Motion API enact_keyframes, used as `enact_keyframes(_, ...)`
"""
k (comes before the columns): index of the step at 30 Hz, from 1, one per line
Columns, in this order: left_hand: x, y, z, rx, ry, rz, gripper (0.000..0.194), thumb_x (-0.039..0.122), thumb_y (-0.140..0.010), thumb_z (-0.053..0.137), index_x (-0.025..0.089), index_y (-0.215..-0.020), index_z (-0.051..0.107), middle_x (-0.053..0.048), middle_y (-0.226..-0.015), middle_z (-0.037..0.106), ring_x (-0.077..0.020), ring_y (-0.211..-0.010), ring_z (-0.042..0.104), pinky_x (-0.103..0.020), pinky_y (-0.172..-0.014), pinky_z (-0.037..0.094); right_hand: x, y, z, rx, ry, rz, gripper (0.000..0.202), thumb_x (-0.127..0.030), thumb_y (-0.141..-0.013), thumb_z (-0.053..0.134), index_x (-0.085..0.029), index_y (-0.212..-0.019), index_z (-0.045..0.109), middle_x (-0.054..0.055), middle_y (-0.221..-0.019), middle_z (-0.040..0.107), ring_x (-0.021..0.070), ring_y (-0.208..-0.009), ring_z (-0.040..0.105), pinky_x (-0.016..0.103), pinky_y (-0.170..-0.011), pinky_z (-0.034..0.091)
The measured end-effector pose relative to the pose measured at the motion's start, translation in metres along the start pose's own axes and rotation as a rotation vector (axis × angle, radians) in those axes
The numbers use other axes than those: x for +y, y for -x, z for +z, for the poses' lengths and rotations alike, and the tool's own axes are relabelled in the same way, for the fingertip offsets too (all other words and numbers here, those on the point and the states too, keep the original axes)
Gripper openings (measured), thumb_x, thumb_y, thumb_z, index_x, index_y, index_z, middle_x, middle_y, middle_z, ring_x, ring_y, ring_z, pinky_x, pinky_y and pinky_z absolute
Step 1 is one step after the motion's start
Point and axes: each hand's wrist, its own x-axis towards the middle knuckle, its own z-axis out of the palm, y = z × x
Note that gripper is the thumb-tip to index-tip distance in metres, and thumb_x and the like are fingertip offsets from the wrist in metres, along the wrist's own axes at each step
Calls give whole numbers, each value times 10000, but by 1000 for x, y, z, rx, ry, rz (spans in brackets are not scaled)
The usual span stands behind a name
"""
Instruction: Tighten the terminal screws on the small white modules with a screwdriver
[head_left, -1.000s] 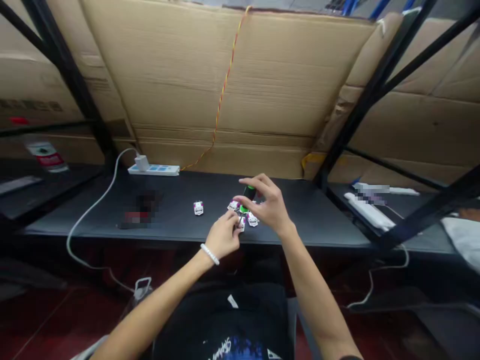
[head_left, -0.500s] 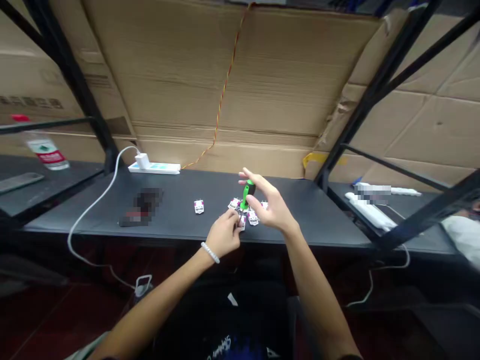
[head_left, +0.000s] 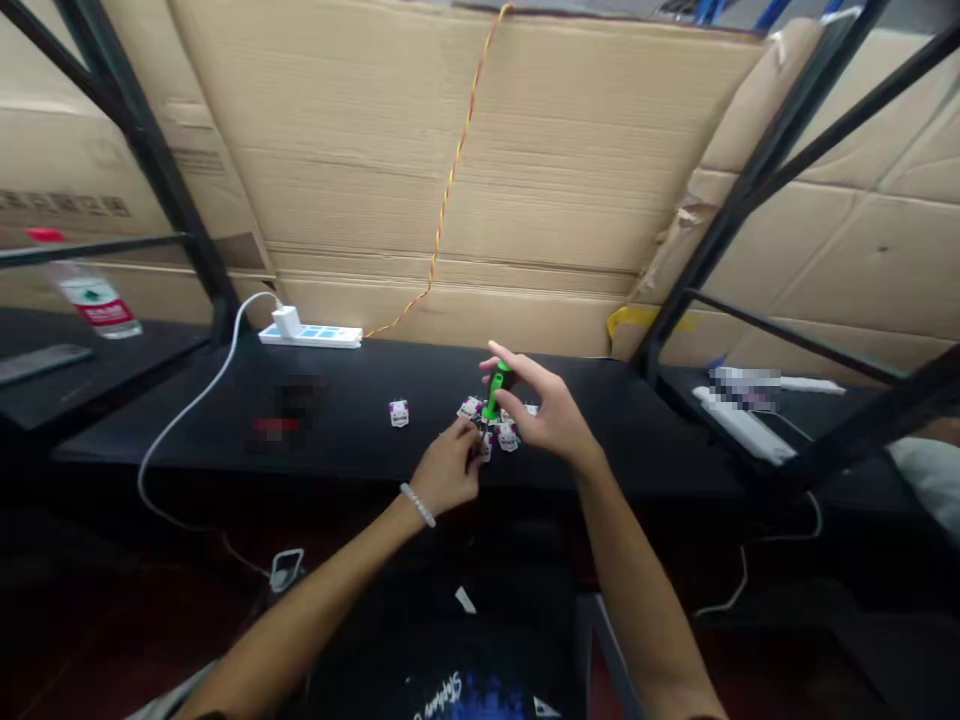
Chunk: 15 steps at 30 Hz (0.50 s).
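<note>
A green and black screwdriver (head_left: 495, 388) stands slightly tilted over the dark desk, its shaft pointing down toward my left fingertips. Around its handle curve the thumb and fingers of my right hand (head_left: 546, 408). My left hand (head_left: 448, 468), with a pale beaded bracelet at the wrist, is closed in a pinch by the screwdriver's tip. What those fingers grip is mostly hidden. Small white and purple parts lie close by: one part (head_left: 508, 435) to the right of the shaft, another part (head_left: 470, 408) behind my left fingers. A separate part (head_left: 399, 413) sits farther left.
A white power strip (head_left: 311, 336) with a plugged-in charger lies at the back left, its white cable (head_left: 191, 405) looping over the desk's front edge. Black metal posts (head_left: 694, 255) flank the desk. Cardboard (head_left: 360, 150) closes the back. A bottle (head_left: 97, 300) stands at left.
My right hand and the screwdriver's handle have shifted very slightly to the right. My left hand stays in nearly the same place, still pinched. The picture's brightness has changed.
</note>
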Motion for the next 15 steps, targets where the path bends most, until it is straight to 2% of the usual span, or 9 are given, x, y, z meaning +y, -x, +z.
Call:
enact_keyframes(3, 1, 1, -1, -13, -11, 4, 194, 34, -814, 633, 209, -884, 590, -79, -1085, 631, -240, -964, 669, -388, -909, 591, 1, -1, -1, 30, 98, -29, 488, -228, -976, 687, -280, -1458, 622, 59, -1141, 730, 203, -995, 678, 367, -897, 585)
enact_keyframes(7, 1, 2, 0, -8, -11, -1, 187, 39, -826, 628, 208, -902, 600, -83, -1104, 633, -241, -986, 669, -394, -930, 589, 3, -3, 0, 61, 172, -37, 437, -302, -970, 731, -285, -1401, 660, 53, -1071, 707, 195, -908, 639, 353, -825, 575)
enact_keyframes(12, 2, 1, 1, -12, -22, -13, 172, 45, -834, 634, 206, -875, 590, -79, -1093, 635, -237, -971, 668, -381, -911, 591, 5, -3, 6, 182, 276, -56, 355, -426, -886, 829, -264, -1194, 757, 39, -927, 652, 179, -759, 595, 341, -730, 581)
enact_keyframes(15, 1, 1, 2, -1, -15, -18, 178, 41, -834, 637, 204, -894, 597, -81, -1098, 636, -239, -983, 671, -377, -920, 588, 1, -3, 6, 186, 278, -77, 379, -384, -968, 723, -268, -1328, 716, 79, -1062, 681, 202, -878, 668, 372, -835, 605)
